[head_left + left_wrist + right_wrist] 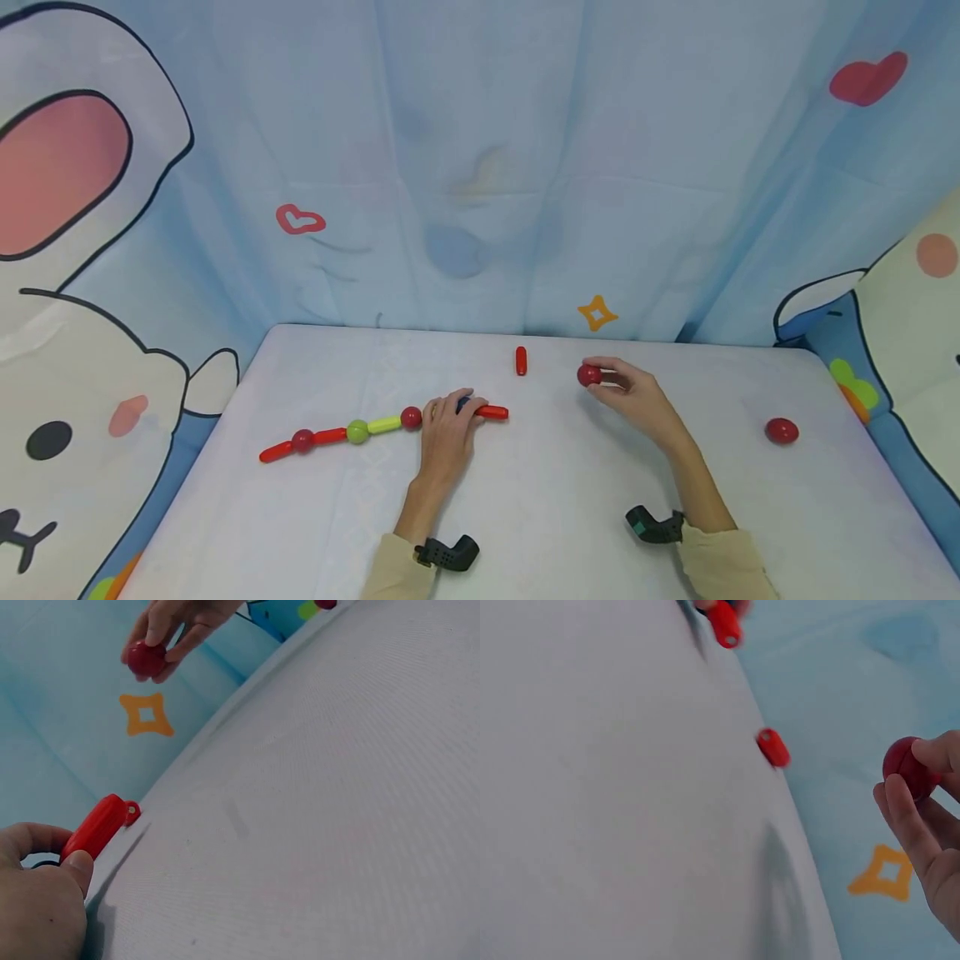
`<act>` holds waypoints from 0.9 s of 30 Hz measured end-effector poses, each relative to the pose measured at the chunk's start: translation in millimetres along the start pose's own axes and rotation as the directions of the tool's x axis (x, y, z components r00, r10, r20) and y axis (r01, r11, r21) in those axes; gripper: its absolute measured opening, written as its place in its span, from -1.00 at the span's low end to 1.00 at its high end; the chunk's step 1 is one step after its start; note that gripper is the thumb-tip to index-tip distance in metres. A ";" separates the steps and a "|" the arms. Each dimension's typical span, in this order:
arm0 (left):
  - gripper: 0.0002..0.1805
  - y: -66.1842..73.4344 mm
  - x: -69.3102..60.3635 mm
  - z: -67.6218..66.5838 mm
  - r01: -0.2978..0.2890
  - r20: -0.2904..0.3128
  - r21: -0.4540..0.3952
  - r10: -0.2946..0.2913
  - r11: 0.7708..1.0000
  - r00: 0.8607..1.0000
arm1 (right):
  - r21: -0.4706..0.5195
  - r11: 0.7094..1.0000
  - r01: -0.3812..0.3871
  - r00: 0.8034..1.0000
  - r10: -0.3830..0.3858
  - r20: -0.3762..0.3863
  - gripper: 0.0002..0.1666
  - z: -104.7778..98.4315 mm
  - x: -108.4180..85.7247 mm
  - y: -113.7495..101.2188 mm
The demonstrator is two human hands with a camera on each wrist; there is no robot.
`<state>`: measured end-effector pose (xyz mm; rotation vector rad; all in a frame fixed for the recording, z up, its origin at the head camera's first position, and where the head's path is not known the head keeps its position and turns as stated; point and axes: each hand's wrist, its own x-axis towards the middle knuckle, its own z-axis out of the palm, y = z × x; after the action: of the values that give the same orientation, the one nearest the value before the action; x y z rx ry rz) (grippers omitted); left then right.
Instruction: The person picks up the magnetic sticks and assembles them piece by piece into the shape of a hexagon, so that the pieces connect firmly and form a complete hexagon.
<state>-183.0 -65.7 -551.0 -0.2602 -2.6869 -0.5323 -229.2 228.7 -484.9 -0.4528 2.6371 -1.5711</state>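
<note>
In the head view a row of beads lies across the table, alternating red and green balls with long red and yellow-green pieces. My left hand covers part of the row near its right end and grips it; a bit of a blue ball shows between the fingers. From that hand sticks out a long red bead, pinched between thumb and finger in the left wrist view. Above the table my right hand pinches a dark red ball bead in its fingertips.
A loose long red bead stands or lies near the back edge, between the two hands. Another red ball bead rests at the right side of the white table. Behind hangs a light blue printed curtain.
</note>
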 end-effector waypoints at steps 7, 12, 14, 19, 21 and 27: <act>-0.71 -0.2 0.6 -0.1 -0.014 -0.021 -0.038 0.013 0.999 1.000 | -0.168 0.980 0.110 0.981 -0.080 0.178 -0.49 46.9 -0.2 -12.4; -0.71 -0.4 1.1 -0.2 -0.054 -0.045 -0.068 0.051 0.996 0.998 | -0.188 0.970 0.157 0.963 -0.107 0.248 -0.52 67.9 -1.1 -14.2; -0.71 -0.6 0.8 0.4 -0.063 -0.052 -0.070 0.059 0.996 0.997 | -0.184 0.968 0.172 0.957 -0.121 0.263 -0.53 71.4 -1.5 -14.9; -0.72 -0.3 0.7 1.9 -0.083 -0.058 -0.082 0.078 0.993 0.995 | -0.205 0.963 0.173 0.960 -0.119 0.252 -0.53 73.3 -3.0 -15.5; -0.72 0.5 0.9 1.9 -0.099 -0.056 -0.093 0.094 0.991 0.994 | -0.216 0.964 0.156 0.965 -0.102 0.243 -0.52 73.1 -3.4 -14.6; -0.73 0.7 0.9 1.9 -0.148 -0.082 -0.100 0.140 0.984 0.987 | -0.203 0.971 0.128 0.965 -0.075 0.250 -0.50 73.5 -2.6 -12.6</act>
<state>-184.2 -64.2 -552.0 -0.4515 -2.5476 -0.6284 -210.6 161.0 -510.1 -0.7500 2.6405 -1.1637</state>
